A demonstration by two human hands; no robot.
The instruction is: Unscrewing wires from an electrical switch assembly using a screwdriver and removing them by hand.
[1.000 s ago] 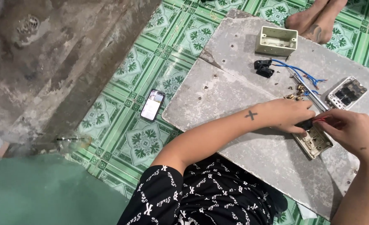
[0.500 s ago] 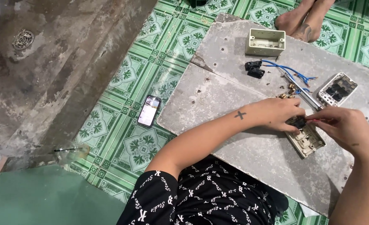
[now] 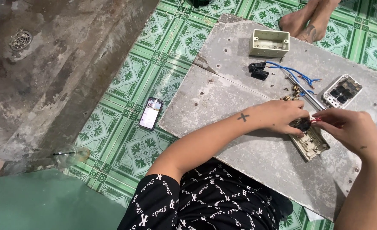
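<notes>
Socket frame (image 3: 311, 142), cream and rectangular, lies on the grey slab (image 3: 222, 98) near its right edge, and both your hands meet at its upper end. Your left hand (image 3: 282, 116) curls its fingers around a small black insert (image 3: 302, 124) held just above that end of the frame. Your right hand (image 3: 353, 130) pinches a thin red-tipped piece against the same insert; what it is, you cannot tell from here. Beyond the frame on the slab lie brass screws (image 3: 294, 90), blue wires (image 3: 292, 73), two black inserts (image 3: 258, 70), a cream back box (image 3: 269, 42) and a white faceplate (image 3: 342, 91). Well left of the frame, off the slab, a phone (image 3: 150, 113) rests on the green tiles (image 3: 129, 140).
</notes>
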